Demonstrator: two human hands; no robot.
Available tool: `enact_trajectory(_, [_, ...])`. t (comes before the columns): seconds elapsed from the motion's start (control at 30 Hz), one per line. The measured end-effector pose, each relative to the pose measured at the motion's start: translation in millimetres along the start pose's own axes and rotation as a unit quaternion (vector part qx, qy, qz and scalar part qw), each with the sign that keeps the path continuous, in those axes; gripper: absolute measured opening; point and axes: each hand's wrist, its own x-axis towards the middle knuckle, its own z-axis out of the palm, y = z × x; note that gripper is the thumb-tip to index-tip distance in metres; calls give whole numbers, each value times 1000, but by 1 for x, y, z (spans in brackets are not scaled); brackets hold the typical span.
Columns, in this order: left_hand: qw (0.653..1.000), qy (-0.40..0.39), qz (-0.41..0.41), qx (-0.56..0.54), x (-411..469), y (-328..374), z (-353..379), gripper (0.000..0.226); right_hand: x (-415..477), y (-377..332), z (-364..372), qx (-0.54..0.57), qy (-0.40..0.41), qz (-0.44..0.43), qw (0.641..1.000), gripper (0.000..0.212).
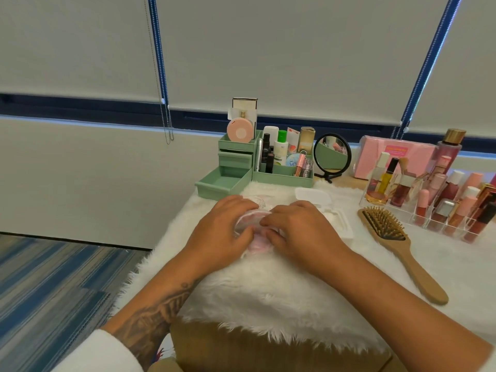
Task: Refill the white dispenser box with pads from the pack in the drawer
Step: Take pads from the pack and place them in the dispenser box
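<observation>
A clear plastic pack of pink pads point(256, 210) lies on the white fur mat, mostly covered by both hands. My left hand point(224, 230) grips its left side and my right hand point(298, 232) grips its right side, with the fingers meeting over the pack's middle. A pink pad point(259, 244) shows below my fingers. The white dispenser box point(335, 221) stands just right of my right hand, its lid point(312, 197) flipped open toward the back. The bottom drawer point(224, 182) of the green organizer is pulled out and looks empty.
The green organizer point(281, 167) with bottles stands at the back, with a round black mirror point(332, 154) beside it. A wooden hairbrush point(400, 245) lies to the right of the dispenser box. A clear rack of cosmetics point(440, 202) and a pink box point(394, 157) fill the right side.
</observation>
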Motion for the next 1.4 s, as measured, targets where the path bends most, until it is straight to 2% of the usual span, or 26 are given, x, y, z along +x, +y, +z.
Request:
enact_trajectory(0.03, [1000,-11,-8,2,0,1,-1,50,1,0,0,5,5,10,1000,21])
enact_trajectory(0.1, [999,-38,-29,-21,1,5,-3,63,1,-1,-3,17,-4,36,999,36])
enact_trajectory(0.23, [994,-71,-61,-59,3,8,-5,74,4,-4,-9,74,-16,62,995,52])
enact_trajectory(0.33, [990,-65,-95,-76,3,6,-6,74,6,-3,-9,86,-9,67,994,45])
enact_trajectory(0.43, [991,-50,-99,-81,3,6,-7,65,8,-4,-9,33,-10,44,998,24])
enact_trajectory(0.47, [991,-47,-96,-83,3,6,-8,63,9,-5,-8,14,-15,36,999,23])
enact_trajectory(0.57, [988,-53,-107,-98,3,9,-9,65,16,-8,-6,-6,-45,35,998,33])
enact_trajectory(0.67, [982,-70,-136,-111,5,11,-9,73,21,-11,-10,2,-23,42,999,32])
enact_trajectory(0.83, [980,-75,-134,-128,4,8,-9,59,23,-15,-14,-33,10,60,998,28])
enact_trajectory(1.1, [978,-82,-148,-126,5,7,-9,59,28,-13,-17,-54,-47,23,997,32])
enact_trajectory(1.3, [972,-93,-176,-124,6,9,-11,69,28,-14,-7,-58,-29,-15,998,27])
enact_trajectory(1.4, [970,-93,-176,-137,5,11,-12,65,32,-16,-2,-64,-9,-27,998,26])
